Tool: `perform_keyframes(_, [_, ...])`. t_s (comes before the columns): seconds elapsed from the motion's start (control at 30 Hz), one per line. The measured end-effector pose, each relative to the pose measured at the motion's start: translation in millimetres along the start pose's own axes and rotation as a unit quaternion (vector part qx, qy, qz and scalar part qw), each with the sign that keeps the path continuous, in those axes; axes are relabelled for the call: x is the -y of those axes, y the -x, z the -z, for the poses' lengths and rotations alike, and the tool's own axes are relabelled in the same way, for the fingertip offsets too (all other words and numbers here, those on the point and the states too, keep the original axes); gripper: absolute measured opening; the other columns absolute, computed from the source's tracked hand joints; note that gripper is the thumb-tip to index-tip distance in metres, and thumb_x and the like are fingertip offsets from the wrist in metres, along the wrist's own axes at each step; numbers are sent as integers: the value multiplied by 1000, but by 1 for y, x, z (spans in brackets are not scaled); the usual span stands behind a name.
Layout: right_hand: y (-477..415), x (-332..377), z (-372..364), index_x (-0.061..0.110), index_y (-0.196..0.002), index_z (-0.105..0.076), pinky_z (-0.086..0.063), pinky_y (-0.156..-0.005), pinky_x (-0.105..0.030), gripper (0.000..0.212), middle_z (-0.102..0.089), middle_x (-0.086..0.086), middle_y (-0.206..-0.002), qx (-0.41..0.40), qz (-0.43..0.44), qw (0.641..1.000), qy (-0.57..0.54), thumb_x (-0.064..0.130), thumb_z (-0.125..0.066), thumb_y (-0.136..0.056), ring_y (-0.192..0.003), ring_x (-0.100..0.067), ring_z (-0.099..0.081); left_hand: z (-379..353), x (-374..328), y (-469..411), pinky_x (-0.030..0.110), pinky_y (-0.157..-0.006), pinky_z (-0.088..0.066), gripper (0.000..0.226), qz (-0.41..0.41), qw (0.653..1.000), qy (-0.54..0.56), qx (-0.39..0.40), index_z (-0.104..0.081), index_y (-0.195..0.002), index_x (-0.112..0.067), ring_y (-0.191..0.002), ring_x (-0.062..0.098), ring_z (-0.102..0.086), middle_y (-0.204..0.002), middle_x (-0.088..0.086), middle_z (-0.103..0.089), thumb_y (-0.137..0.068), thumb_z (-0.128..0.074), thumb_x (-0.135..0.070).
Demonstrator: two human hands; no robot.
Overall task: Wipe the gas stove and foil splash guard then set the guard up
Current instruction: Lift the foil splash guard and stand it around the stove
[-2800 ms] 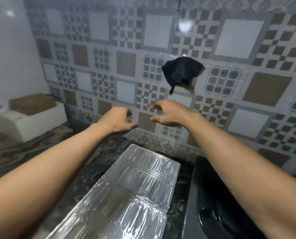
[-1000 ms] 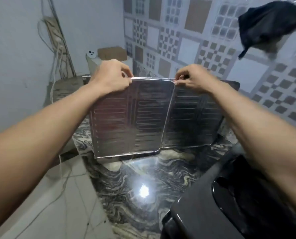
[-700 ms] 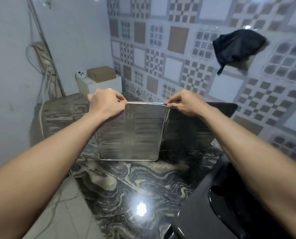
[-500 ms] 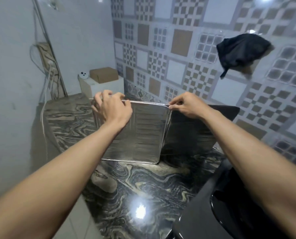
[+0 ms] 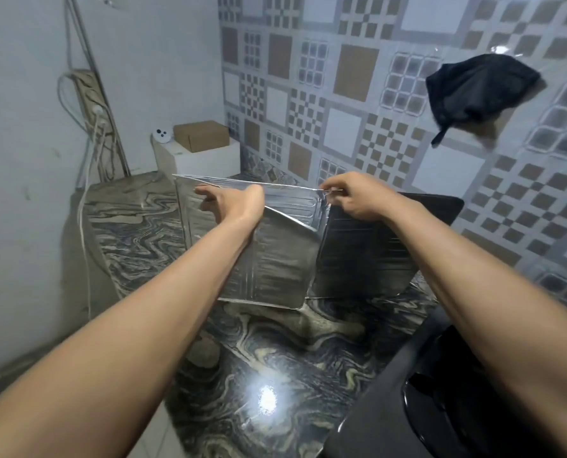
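Note:
The foil splash guard (image 5: pixel 275 259) stands upright on the marble counter (image 5: pixel 259 342), unfolded into panels; the right-hand panel looks dark with reflection. My right hand (image 5: pixel 354 196) pinches the guard's top edge at a fold. My left hand (image 5: pixel 232 203) is flat with fingers spread against the inner face of a left panel near its top edge, gripping nothing. The black gas stove (image 5: pixel 391 408) lies at the lower right, in front of the guard and partly hidden by my right forearm.
A black cloth (image 5: pixel 473 90) hangs on the tiled wall at the upper right. In the far corner stands a white box (image 5: pixel 202 160) with a cardboard box (image 5: pixel 202 135) on top. A power strip and cables (image 5: pixel 90 104) run down the left wall.
The guard went from lying flat to standing upright and unfolding. In the last half second my left hand let go of the top edge and spread flat against the left panel, which swung outward.

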State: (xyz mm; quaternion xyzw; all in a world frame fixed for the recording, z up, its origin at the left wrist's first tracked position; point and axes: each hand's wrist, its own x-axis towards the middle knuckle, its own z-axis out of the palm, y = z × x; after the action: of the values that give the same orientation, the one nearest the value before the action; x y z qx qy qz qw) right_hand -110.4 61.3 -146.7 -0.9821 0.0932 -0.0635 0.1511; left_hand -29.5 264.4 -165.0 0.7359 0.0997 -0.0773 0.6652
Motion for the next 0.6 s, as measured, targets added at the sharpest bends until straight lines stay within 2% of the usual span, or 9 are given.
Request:
perform_keyframes(0.07, [3, -1, -2, 30, -137, -53, -49, -96, -36, 54, -61, -1, -133, 2, -3, 1000, 31, 2, -52, -91, -115, -19, -60, 1, -5, -4, 49, -117, -24, 79, 1, 1000, 15, -7, 2, -156, -13, -142, 31, -35, -160, 15, -24, -95, -47, -24])
perform_keyframes(0.13, [7, -4, 1, 31, -137, -53, -52, -94, -38, 59, -63, -2, -131, -23, -12, 999, 35, -3, -51, -89, -113, -19, -62, 3, -6, -5, 52, -110, -37, 78, -52, 996, -65, 23, -3, -156, -9, -134, 38, -45, -154, 21, -34, -92, -46, -18])
perform_keyframes(0.27, [14, -23, 22, 36, -135, -54, -53, -90, -39, 64, -62, -4, -131, -74, -49, 994, 65, -5, -51, -86, -113, -25, -61, -6, -16, -10, 44, -97, -47, 76, -118, 979, -148, 73, -4, -155, -8, -127, 39, -51, -150, 22, -38, -93, -47, -8])
perform_keyframes(0.33, [19, -34, 33, 35, -135, -54, -53, -88, -38, 63, -62, -5, -132, -81, -69, 991, 77, -5, -49, -86, -113, -27, -60, -17, -25, -9, 39, -83, -49, 78, -105, 974, -166, 113, -1, -156, -8, -120, 40, -56, -146, 18, -42, -92, -46, -4])
perform_keyframes(0.4, [27, -49, 42, 34, -135, -54, -52, -90, -41, 62, -61, -7, -132, -84, -88, 988, 92, -5, -50, -87, -112, -29, -60, -25, -31, -6, 42, -79, -50, 72, -115, 957, -215, 156, -17, -153, 0, -117, 41, -58, -141, 23, -47, -87, -46, 1])
perform_keyframes(0.43, [32, -59, 46, 33, -136, -54, -53, -89, -42, 62, -61, -7, -132, -87, -102, 986, 97, -5, -51, -87, -110, -29, -61, -28, -35, -3, 45, -82, -52, 63, -130, 946, -242, 172, -31, -145, 7, -115, 44, -58, -135, 29, -50, -84, -47, 4])
perform_keyframes(0.5, [44, -79, 55, 30, -136, -54, -53, -89, -41, 62, -62, -8, -130, -90, -133, 981, 106, -5, -52, -85, -108, -30, -62, -37, -41, 4, 44, -66, -51, 31, -174, 916, -282, 228, -57, -109, 13, -89, 47, -61, -106, 35, -55, -79, -49, 11])
perform_keyframes(0.53, [51, -90, 59, 27, -135, -56, -53, -89, -41, 60, -64, -10, -128, -89, -150, 979, 108, -5, -52, -84, -107, -30, -62, -43, -44, 10, 36, -58, -45, 13, -183, 906, -280, 259, -55, -88, 7, -73, 41, -55, -92, 30, -51, -80, -46, 13])
perform_keyframes(0.6, [64, -110, 64, 24, -132, -58, -53, -87, -41, 55, -66, -10, -122, -83, -180, 974, 106, -4, -52, -85, -102, -29, -63, -53, -47, 16, 27, -54, -34, 21, -196, 894, -266, 303, -44, -70, -6, -72, 32, -45, -75, 19, -44, -82, -44, 10])
